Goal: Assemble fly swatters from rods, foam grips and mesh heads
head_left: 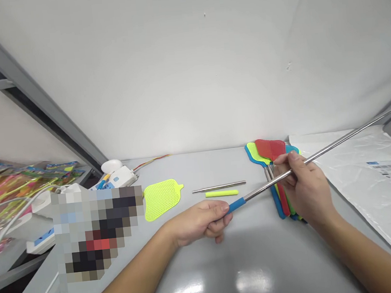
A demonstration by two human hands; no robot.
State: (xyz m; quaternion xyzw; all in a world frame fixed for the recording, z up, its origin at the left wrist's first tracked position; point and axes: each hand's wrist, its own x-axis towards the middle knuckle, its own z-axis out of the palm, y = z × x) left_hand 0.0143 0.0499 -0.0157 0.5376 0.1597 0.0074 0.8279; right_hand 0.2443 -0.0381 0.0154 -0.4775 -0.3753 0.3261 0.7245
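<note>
My left hand [203, 220] is closed around the blue handle of a long telescopic metal rod [333, 146]. Farther along, the fingers of my right hand [302, 184] pinch the shaft. The rod slants up to the right and runs out of view, so its far end is hidden. Beyond my left hand lie a yellow-green fly swatter head [162, 199], a short collapsed metal rod [219, 187] and a yellow-green handle [221, 193], all apart. Behind my right hand, partly covered by it, is a pile of fly swatters [271, 150] with red, blue and yellow-green heads.
A white plastic mailing bag [369, 175] covers the table's right side. At the left are power strips [123, 176] with cables, beside a blurred-out patch. Packaged colourful goods [14, 189] fill a shelf at far left. A pale wall [188, 72] rises behind the grey table [263, 256].
</note>
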